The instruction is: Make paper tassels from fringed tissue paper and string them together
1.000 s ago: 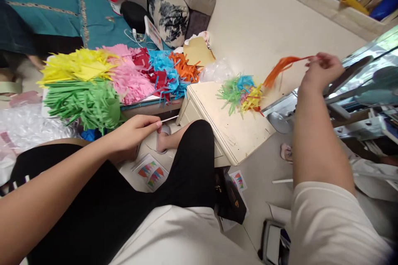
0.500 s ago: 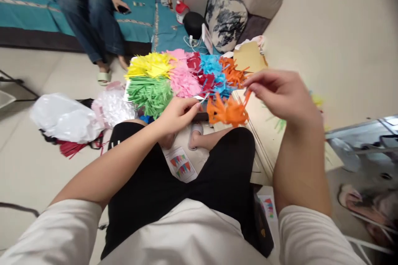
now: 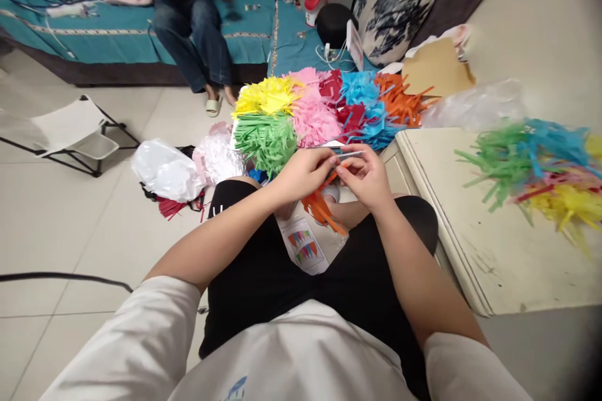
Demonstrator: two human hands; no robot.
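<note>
Close together above my lap, both hands are closed at the top of an orange paper tassel. My left hand pinches a thin pale strip that runs across to the right fingertips. The fingers of my right hand are bent around the tassel's upper end, its cut strands hanging down between my knees. Exactly where strip and tassel meet is hidden by my fingers. Just beyond lie heaps of fringed paper: green, yellow, pink, blue and orange.
To my right stands a cream cabinet with mixed tassels on top. A white plastic bag lies on the floor at left, near a folding stool. Across from me a person sits on the teal sofa.
My right hand has brought the orange tassel leftward and down to my left hand, and the two hands now meet. The view has shifted, showing more of the cabinet top.
</note>
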